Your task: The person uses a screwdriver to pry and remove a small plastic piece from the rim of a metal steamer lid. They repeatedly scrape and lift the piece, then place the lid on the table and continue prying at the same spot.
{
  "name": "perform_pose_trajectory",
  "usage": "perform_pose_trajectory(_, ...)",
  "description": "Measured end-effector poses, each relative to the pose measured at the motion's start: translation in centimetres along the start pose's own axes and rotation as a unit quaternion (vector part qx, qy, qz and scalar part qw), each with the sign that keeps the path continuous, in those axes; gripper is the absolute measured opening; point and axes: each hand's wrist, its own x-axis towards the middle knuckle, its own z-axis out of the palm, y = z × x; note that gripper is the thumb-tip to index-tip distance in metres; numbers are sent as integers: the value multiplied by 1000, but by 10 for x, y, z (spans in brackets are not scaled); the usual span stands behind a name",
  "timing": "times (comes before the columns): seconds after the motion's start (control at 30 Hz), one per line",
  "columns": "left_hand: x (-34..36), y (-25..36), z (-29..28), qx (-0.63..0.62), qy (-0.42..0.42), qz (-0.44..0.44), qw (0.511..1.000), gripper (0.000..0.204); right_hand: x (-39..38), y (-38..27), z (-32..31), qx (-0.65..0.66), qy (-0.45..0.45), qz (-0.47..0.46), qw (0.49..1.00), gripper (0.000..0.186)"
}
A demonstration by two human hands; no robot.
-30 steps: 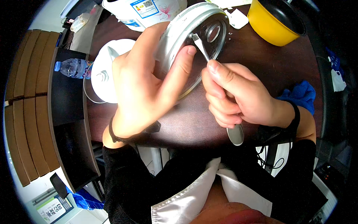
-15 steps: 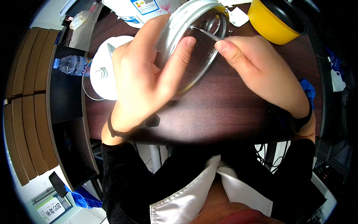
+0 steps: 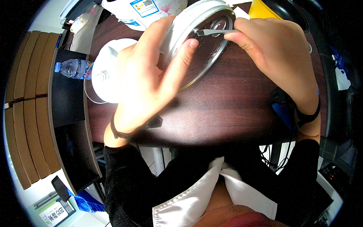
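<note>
My left hand [image 3: 151, 75] grips a round white and silver lid [image 3: 204, 41], tilted up on its edge above the dark wooden table [image 3: 227, 109]; the thumb presses on its metal inner plate. My right hand [image 3: 272, 49] pinches a thin metal tool [image 3: 211, 32], held level, its tip touching the plate near the lid's centre. Most of the lid's left side is hidden behind my left hand.
A white appliance body [image 3: 104, 75] stands to the left of my left hand. A yellow container [image 3: 264, 9] sits at the far edge, a white box [image 3: 143, 7] behind the lid. A water bottle [image 3: 72, 70] lies on a dark side shelf. Cables hang at the lower right.
My right hand rose from the table's near side up to the lid, turning the metal tool from pointing up-left to level. The lid tipped slightly further from me.
</note>
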Motion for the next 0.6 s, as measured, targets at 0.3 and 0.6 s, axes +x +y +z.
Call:
perform_pose_trajectory(0.3,4,-5,1,19,31,-24,999,37,-8,0,13,500,-71,157,849,44)
perform_pose_trajectory(0.6,2,-9,2,26,34,-7,999,35,-8,-25,30,710,-204,247,628,49)
